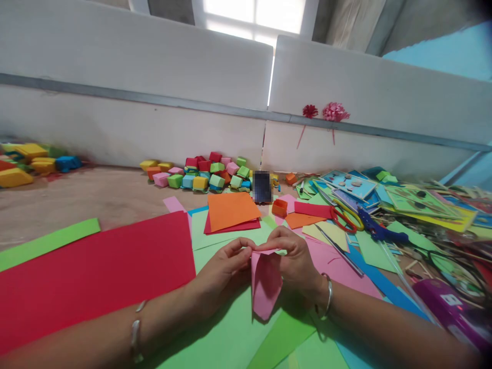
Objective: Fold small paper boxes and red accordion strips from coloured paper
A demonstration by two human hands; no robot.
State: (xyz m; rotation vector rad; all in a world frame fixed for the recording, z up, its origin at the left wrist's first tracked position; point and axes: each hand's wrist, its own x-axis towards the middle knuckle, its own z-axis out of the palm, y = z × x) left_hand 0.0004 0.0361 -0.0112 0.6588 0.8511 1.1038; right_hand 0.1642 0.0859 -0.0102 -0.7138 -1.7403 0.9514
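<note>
A folded piece of pink paper (pixel 266 287) hangs between my two hands, its tapered end pointing down over light green sheets (pixel 226 328). My left hand (pixel 226 269) pinches its upper left edge between thumb and fingers. On the right side, my right hand (pixel 298 261) grips the top edge, with some fingers hidden behind the paper. Under my left forearm lies a large red sheet (pixel 146 261). Beyond the hands are orange sheets (pixel 232 210) stacked over red paper, and a small orange paper box (pixel 279 207).
Scissors (pixel 346 218), a blue glue gun (pixel 380 230), a pen (pixel 340 251) and a purple device (pixel 448 307) lie at right among paper scraps. Several coloured paper boxes (pixel 200 183) and a dark upright object (pixel 263 186) stand along the white wall (pixel 172 123).
</note>
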